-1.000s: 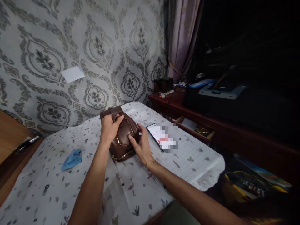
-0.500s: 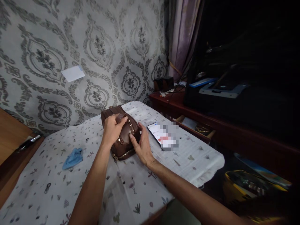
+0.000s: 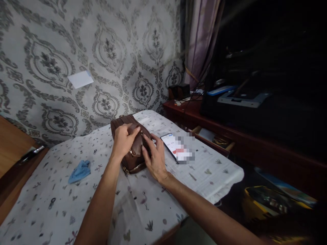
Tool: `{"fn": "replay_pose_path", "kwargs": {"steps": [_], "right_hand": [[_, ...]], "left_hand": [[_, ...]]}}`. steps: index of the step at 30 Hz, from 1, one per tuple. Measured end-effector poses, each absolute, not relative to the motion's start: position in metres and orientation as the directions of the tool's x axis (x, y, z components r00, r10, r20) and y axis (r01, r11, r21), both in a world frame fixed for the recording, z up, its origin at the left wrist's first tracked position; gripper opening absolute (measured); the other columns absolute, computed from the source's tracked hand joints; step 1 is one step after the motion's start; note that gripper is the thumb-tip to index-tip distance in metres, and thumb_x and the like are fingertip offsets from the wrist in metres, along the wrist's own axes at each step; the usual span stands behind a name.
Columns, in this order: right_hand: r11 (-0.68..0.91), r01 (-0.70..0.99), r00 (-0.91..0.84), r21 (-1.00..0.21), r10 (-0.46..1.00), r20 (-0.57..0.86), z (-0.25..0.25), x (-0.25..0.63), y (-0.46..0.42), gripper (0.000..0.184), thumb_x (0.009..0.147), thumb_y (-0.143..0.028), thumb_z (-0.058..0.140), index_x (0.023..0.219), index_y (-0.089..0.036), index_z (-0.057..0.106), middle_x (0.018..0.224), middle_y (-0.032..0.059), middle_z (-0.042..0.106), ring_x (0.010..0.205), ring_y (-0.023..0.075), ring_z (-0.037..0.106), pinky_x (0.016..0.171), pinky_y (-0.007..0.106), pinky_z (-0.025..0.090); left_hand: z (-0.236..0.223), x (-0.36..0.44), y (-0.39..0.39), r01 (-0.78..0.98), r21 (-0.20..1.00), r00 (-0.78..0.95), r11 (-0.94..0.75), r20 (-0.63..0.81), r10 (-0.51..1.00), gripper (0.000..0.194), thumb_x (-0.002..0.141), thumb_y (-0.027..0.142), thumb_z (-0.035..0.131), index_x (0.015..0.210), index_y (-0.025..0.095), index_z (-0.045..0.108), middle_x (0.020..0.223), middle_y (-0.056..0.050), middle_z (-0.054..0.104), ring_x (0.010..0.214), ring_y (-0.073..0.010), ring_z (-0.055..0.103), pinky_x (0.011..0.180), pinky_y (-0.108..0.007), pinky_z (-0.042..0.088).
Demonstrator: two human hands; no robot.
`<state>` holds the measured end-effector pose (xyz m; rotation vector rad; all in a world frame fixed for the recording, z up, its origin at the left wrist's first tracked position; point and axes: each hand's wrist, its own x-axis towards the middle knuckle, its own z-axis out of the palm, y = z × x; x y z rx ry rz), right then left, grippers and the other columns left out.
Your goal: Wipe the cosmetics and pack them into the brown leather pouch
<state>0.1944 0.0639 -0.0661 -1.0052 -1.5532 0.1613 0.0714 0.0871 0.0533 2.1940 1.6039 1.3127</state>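
Note:
A small brown leather bag [image 3: 133, 156] with gold zips lies on a table covered by a white patterned cloth [image 3: 76, 204]. My left hand [image 3: 123, 140] rests on top of the bag, fingers curled over its upper edge and gripping it. My right hand [image 3: 154, 159] presses against the bag's right side, thumb and fingers closed on the bag near a zip. Both forearms reach in from the bottom of the view.
A lit phone [image 3: 176, 148] lies on the cloth just right of the bag. A crumpled blue cloth [image 3: 79, 171] lies to the left. A dark red cabinet [image 3: 230, 132] with an open drawer stands to the right; patterned wallpaper is behind.
My right hand has slid up and closer against the bag's side. My left hand's fingers moved slightly right along the top. The bag stayed put.

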Motion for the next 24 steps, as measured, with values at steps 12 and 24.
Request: {"fn": "replay_pose_path", "kwargs": {"steps": [12,24], "right_hand": [[0.617,0.473,0.095,-0.629,0.674,0.732,-0.066,0.194,0.064,0.048,0.1,-0.032,0.046,0.148,-0.026,0.049,0.141,0.0151,0.045,0.131,0.0321,0.046,0.11,0.058,0.043],[0.645,0.502,0.102,-0.576,0.618,0.78,-0.061,0.2,0.058,0.033,0.099,-0.03,0.05,0.129,-0.023,0.06,0.129,0.0146,0.055,0.122,0.03,0.053,0.102,0.054,0.047]], "left_hand": [[0.06,0.071,0.082,0.747,0.382,0.295,-0.544,0.544,0.786,0.015,0.088,0.023,0.065,0.075,0.018,0.071,0.081,-0.005,0.072,0.085,-0.0224,0.067,0.087,-0.036,0.049],[0.065,0.041,0.077,0.653,0.545,0.171,-0.527,0.571,0.803,0.039,0.076,0.014,0.068,0.115,0.02,0.065,0.119,-0.007,0.068,0.114,-0.0239,0.061,0.101,-0.038,0.046]]}}
